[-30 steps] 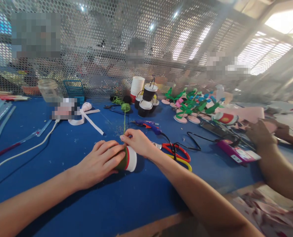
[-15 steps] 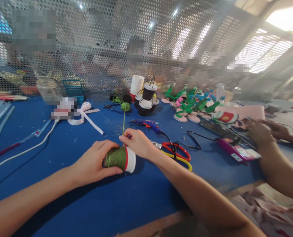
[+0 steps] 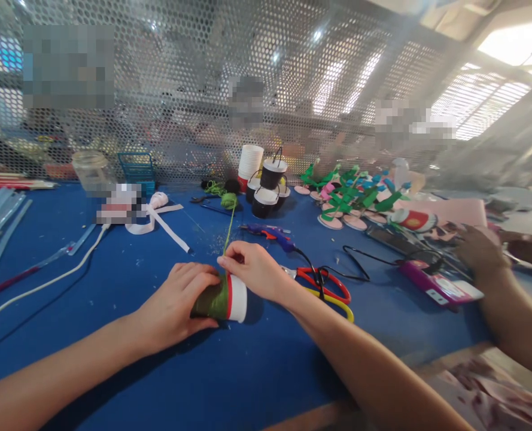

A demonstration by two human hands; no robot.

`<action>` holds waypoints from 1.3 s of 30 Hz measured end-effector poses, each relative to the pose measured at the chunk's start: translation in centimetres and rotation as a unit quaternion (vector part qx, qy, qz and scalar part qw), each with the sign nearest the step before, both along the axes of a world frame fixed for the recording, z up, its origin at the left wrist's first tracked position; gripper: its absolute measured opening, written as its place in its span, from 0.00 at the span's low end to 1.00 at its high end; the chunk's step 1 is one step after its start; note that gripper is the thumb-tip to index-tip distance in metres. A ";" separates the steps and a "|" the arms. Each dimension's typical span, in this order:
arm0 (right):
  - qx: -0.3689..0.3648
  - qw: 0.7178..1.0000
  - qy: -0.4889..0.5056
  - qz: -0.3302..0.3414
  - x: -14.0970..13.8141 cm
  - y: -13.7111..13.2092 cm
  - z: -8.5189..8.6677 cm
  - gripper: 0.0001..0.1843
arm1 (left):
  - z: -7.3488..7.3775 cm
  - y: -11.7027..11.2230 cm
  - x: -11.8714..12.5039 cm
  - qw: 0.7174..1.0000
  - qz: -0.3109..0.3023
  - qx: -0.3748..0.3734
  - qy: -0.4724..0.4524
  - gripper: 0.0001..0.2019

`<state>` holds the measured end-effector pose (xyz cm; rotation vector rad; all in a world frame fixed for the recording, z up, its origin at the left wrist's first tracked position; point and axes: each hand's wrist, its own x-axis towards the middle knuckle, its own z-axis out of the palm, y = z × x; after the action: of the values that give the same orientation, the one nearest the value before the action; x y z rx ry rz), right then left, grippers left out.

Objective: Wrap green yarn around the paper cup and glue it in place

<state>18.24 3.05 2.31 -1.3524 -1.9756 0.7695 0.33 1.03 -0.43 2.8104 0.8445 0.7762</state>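
Green yarn (image 3: 230, 228) is pinched by the right hand (image 3: 257, 273) while the left hand (image 3: 172, 306) curls around the sideways cup (image 3: 221, 299)

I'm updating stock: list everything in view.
table: one, blue, underneath
mesh: one, grey, back
wrapped cup: one, mostly green, centre
yarn ball: one, green, centre
cup stack: one, mostly white, back
buckets: about four, mostly black, back
glue gun: one, purple, centre
scissors: one, red-yellow, right
flower crafts: several, mostly green, right
printed cup: one, red, right
box: one, purple, right
ribbon: one, white, left
jar: one, clear, left
basket: one, blue, left
strips: several, clear, left
others' hands: two, blurred, right
left hand: one, around wrapped cup
right hand: one, holding yarn
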 end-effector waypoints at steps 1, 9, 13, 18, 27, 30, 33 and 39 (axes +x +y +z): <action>-0.002 1.000 -0.002 -0.002 0.0 0.0 0.0 0.10 | 0.0 0.0 0.0 1.000 -0.002 0.004 -0.001 0.25; -0.009 1.000 -0.013 -0.004 -0.1 0.3 -0.2 0.10 | 0.4 -0.3 0.1 0.997 0.007 0.061 0.040 0.33; -0.018 1.000 -0.010 0.000 -0.1 0.5 -0.4 0.09 | 0.4 -0.3 0.1 0.996 -0.009 0.074 0.044 0.34; -0.037 0.999 -0.005 0.011 0.1 0.8 -0.7 0.09 | 0.5 -0.5 0.1 0.996 -0.021 0.077 0.042 0.31; -0.065 0.997 0.008 0.042 0.3 0.9 -0.6 0.09 | 0.9 -0.9 0.3 0.990 -0.032 0.113 0.081 0.29; -0.079 0.995 0.023 0.059 0.4 0.9 -0.7 0.08 | 0.8 -0.9 0.2 0.988 -0.043 0.120 0.093 0.30; -0.083 0.993 0.036 0.072 0.5 1.1 -0.8 0.08 | 1.0 -1.0 0.2 0.988 -0.048 0.106 0.104 0.31; -0.084 0.992 0.042 0.080 0.5 1.1 -0.8 0.08 | 1.5 -1.0 0.4 0.983 -0.063 0.104 0.134 0.28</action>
<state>18.71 4.12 1.52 -1.2438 -2.0056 1.0717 0.71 0.03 1.04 3.1695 0.6400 0.5027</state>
